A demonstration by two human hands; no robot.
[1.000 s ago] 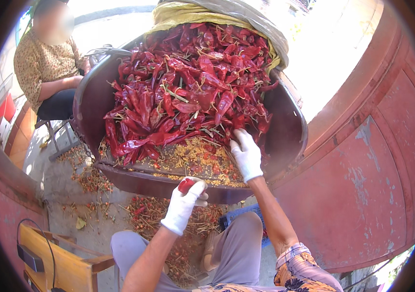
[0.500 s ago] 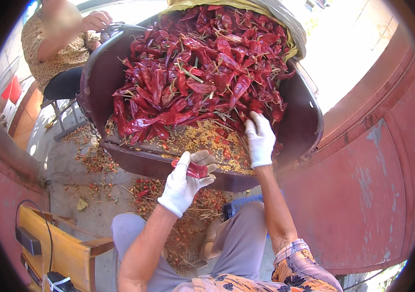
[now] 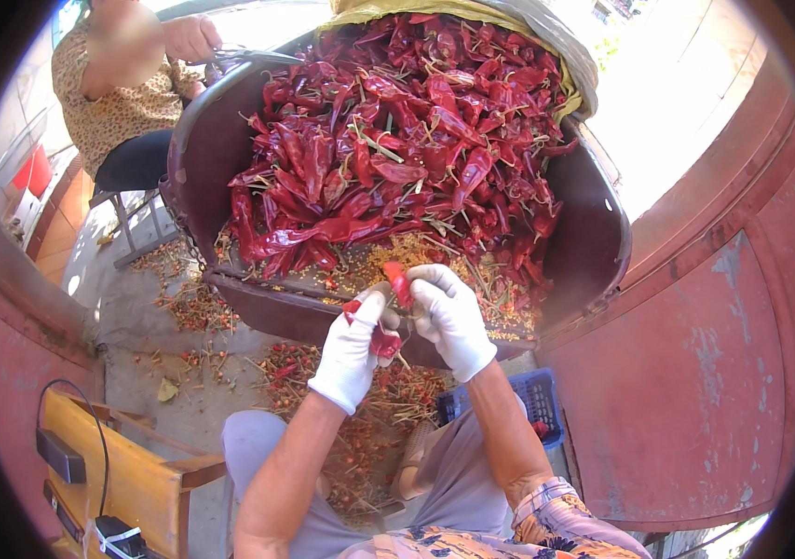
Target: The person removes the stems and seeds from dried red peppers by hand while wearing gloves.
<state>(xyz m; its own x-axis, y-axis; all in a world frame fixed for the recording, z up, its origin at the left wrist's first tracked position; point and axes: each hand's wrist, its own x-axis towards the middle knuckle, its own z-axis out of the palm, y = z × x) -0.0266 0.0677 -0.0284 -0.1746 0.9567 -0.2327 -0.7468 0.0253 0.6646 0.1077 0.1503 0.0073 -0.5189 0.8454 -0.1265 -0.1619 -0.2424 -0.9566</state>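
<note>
Both my hands wear white gloves and meet above the front edge of a dark red metal cart bed [image 3: 271,307]. My left hand [image 3: 346,361] is closed round a dried red chili pepper [image 3: 384,343], which pokes out between the fingers. Just beside it, my right hand [image 3: 453,321] pinches another red chili pepper [image 3: 398,282] by one end. Beyond them a large heap of glossy red chili peppers [image 3: 397,158], many with pale stems, fills the bed. Yellow seeds [image 3: 407,252] lie scattered on its floor near my hands.
A seated person [image 3: 122,93] at the far left holds scissors [image 3: 262,58] by the cart's rim. Stems and bits litter the ground below. A blue plastic crate [image 3: 542,405] stands by my knee, a wooden stool [image 3: 127,461] at lower left, and a red metal panel [image 3: 677,373] at right.
My right hand has come back from the heap toward my left with a chili pepper in it. The left hand still holds its pepper. The view has shifted slightly.
</note>
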